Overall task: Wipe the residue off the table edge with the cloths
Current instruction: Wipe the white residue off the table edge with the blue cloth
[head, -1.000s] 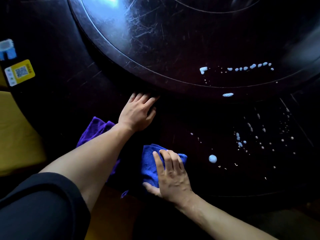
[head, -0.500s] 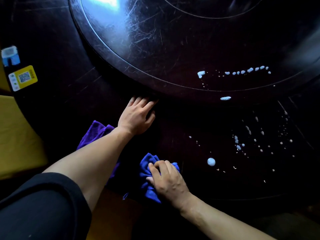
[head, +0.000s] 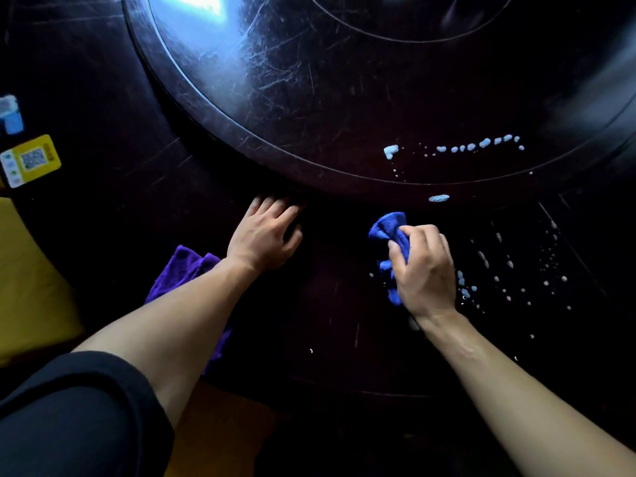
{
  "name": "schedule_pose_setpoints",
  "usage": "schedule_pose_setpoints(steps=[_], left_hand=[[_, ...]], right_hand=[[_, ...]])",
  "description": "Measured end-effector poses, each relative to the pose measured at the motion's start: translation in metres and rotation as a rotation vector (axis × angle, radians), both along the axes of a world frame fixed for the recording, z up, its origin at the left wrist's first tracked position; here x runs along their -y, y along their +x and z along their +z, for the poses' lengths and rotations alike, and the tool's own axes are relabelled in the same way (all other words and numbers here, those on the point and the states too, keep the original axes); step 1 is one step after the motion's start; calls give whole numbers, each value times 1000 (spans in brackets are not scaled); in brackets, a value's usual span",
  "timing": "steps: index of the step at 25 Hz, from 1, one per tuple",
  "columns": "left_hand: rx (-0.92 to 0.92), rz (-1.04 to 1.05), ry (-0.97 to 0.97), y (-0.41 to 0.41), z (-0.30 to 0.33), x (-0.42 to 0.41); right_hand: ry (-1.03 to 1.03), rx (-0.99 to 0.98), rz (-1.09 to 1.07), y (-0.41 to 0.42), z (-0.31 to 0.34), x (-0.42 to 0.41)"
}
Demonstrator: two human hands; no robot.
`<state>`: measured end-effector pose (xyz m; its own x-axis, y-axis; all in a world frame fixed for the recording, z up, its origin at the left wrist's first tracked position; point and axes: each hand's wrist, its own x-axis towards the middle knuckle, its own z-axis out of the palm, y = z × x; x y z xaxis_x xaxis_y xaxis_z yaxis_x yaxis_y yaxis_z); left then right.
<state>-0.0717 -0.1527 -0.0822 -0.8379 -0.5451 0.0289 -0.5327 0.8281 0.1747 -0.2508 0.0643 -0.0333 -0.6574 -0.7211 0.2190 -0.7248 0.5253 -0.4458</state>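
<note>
My right hand [head: 425, 268] grips a bunched blue cloth [head: 390, 232] on the dark table [head: 327, 321], at the left side of a field of pale residue drops [head: 509, 266]. More residue [head: 481, 144] lies in a line on the raised round turntable [head: 344, 80], and one blob [head: 438, 198] sits on its rim. My left hand [head: 265, 235] rests flat on the table, fingers apart, fingertips under the turntable's edge. A purple cloth [head: 187, 270] lies under and beside my left forearm, partly hidden.
A yellow card with a QR code [head: 31, 160] and a blue and white tag [head: 10, 113] lie at the far left of the table. A yellow seat [head: 27, 287] stands at the left beside the table edge.
My right hand bunched the blue cloth, gripped it and carried it right and away from me, over the large white blob. My left hand stayed put.
</note>
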Motion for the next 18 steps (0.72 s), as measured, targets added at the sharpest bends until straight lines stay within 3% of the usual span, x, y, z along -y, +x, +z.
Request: schedule_pose_setpoints(steps=[7, 15, 18], left_hand=[[15, 15, 3, 1, -2, 0], [-2, 11, 15, 0, 3, -1], [4, 10, 20, 0, 4, -2]], right_hand=[[139, 98, 0, 31, -26, 5], [106, 291, 669, 90, -22, -28], [4, 394, 606, 70, -16, -19]])
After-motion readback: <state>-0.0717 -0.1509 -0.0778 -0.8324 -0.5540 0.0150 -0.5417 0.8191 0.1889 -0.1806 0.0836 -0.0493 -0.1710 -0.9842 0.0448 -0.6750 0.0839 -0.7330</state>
